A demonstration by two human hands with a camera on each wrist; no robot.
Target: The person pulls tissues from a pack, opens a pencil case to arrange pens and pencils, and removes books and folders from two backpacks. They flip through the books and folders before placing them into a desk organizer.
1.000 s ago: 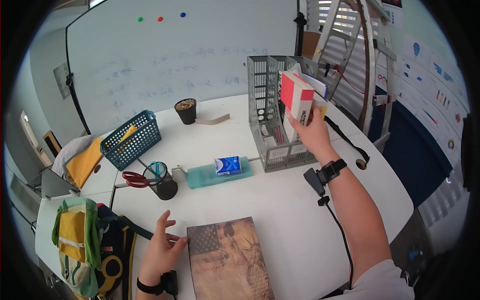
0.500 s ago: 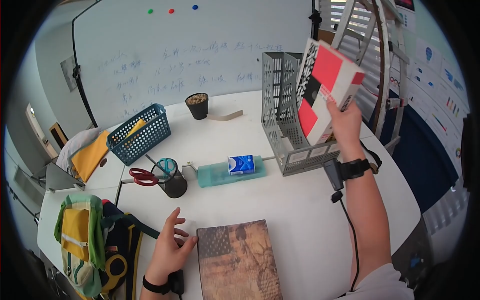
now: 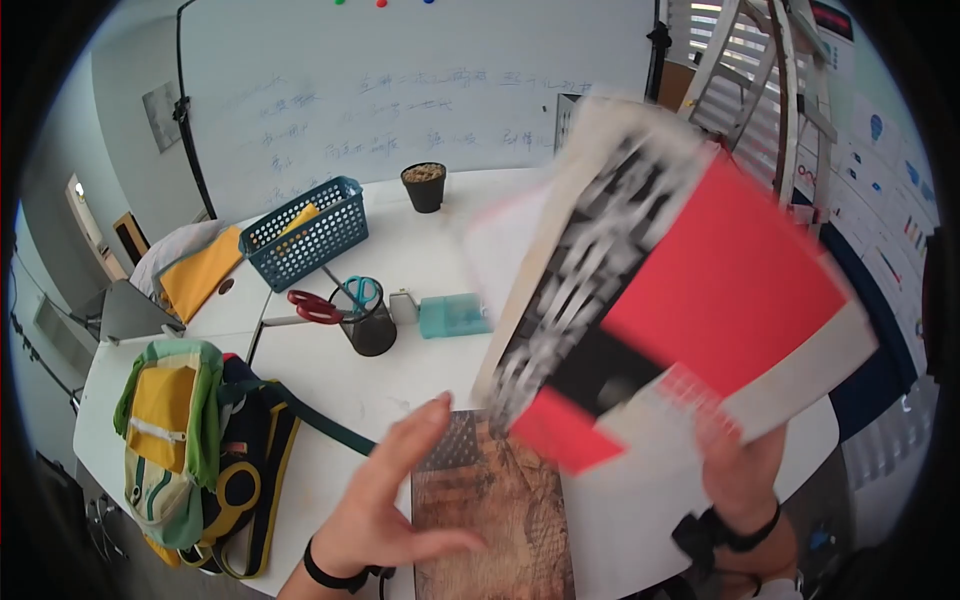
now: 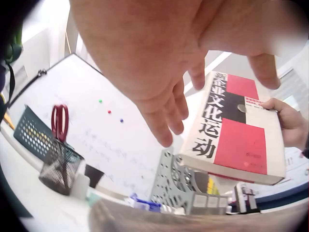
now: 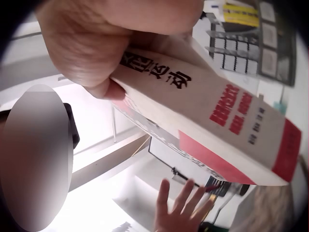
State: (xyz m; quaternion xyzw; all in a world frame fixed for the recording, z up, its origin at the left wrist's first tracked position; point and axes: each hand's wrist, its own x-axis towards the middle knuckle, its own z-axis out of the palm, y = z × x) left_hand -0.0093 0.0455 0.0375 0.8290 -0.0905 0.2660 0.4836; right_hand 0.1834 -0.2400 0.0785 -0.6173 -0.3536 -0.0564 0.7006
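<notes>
A thick red, white and black book (image 3: 720, 290) is held up at the right of the head view, blurred. My right hand (image 3: 742, 470) grips its lower right edge, thumb on the cover; the right wrist view shows the fingers round the book's spine (image 5: 193, 106). My left hand (image 3: 385, 510) has its fingers spread and holds nothing; in the left wrist view it hangs apart from the raised book (image 4: 231, 128). Below lies a brown book with a flag picture (image 3: 500, 520), partly behind the left hand.
A teal basket (image 3: 310, 240), a mesh cup with scissors (image 3: 370, 330), a plant pot (image 3: 424, 188) and a teal case (image 3: 452, 316) stand or lie on the table. A backpack (image 3: 170, 440) is at the left. The grey file rack (image 4: 166, 179) is mostly hidden in the head view.
My right hand has brought the red and white book out of the rack, towards me and over the brown book. My left hand has risen and moved right, its fingers more spread.
</notes>
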